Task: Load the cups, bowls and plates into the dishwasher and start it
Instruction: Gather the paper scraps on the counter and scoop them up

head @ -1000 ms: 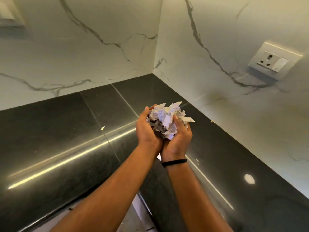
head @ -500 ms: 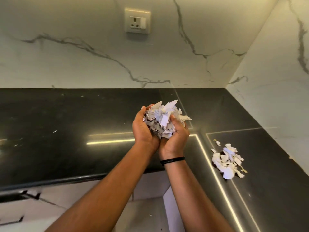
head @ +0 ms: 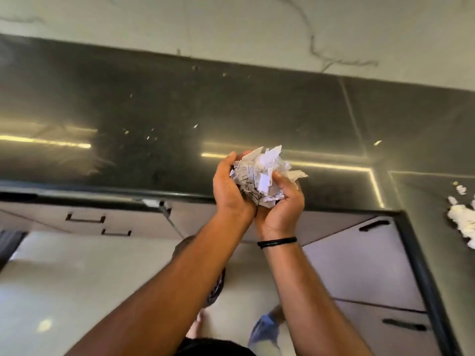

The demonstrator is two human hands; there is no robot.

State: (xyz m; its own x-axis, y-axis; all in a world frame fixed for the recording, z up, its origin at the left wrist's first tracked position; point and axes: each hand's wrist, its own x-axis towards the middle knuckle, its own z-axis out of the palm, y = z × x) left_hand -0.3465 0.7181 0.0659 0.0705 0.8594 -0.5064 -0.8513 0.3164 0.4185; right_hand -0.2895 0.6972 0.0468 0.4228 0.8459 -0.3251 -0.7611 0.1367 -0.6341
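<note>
Nearest the camera, two bare forearms are reaching forward over the floor, the right one wearing a black wristband (head: 277,242). The left hand (head: 231,191) and the right hand (head: 281,204) are pressing together heel to heel, fingers curling upward into a bowl that is cupping a heap of torn paper scraps (head: 262,176); both hands are grasping that heap, and it is sitting above the front edge of the dark countertop (head: 154,111).

Below that edge, pale cabinet fronts with black drawer handles (head: 84,219) are running along the near side, and more are turning the corner on the right. Farther back, the counter is carrying only small flecks and reflected strips of light, and a second pile of white scraps (head: 462,219) is lying at its right edge, well apart from the hands. The marble wall (head: 231,19) is rising behind the far edge.

Judging by this, the loading is not showing any progress: no cups, bowls or plates are appearing anywhere, and the hands are occupied with paper instead. All of the loading and the starting look still to be done.

No dishwasher is recognisable; whether one of the cabinet fronts is hiding it cannot be told. The right-hand scrap pile is being cut off by the frame, and blur is smearing the dark patterned shape (head: 217,286) beneath the left forearm beyond naming.
</note>
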